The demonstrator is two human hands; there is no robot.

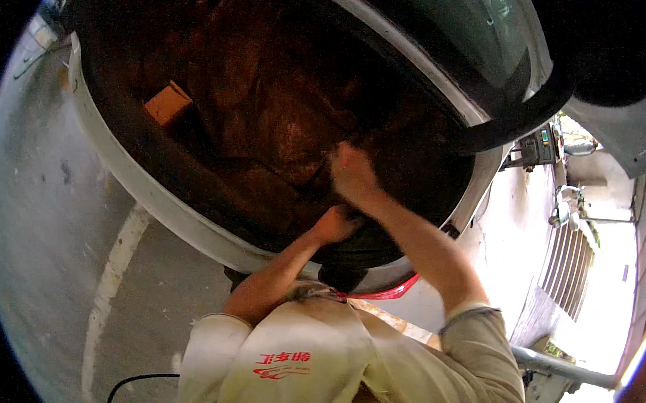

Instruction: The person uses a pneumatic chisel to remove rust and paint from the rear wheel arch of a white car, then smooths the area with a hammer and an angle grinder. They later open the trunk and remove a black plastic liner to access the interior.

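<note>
Both my hands reach into the open rear of a car, over a dark brown, wrinkled lining (pixel 269 115). My right hand (pixel 352 175) is closed, a little blurred, and raised just beyond the left one. What it grips, if anything, is not visible. Nearer the sill, my left hand (pixel 336 225) is curled close to some black material (pixel 380 244). Its fingertips are lost in shadow, so its hold cannot be made out. A small orange-brown box (pixel 167 103) sits at the left inside the compartment, apart from both hands.
The pale car sill (pixel 165 213) curves around the compartment in front of me. Above it on the right hangs the raised tailgate (pixel 423 59), with a dark curved strip (pixel 523 122) below. A white line (pixel 115 277) and a black cable (pixel 138 378) lie on the grey floor.
</note>
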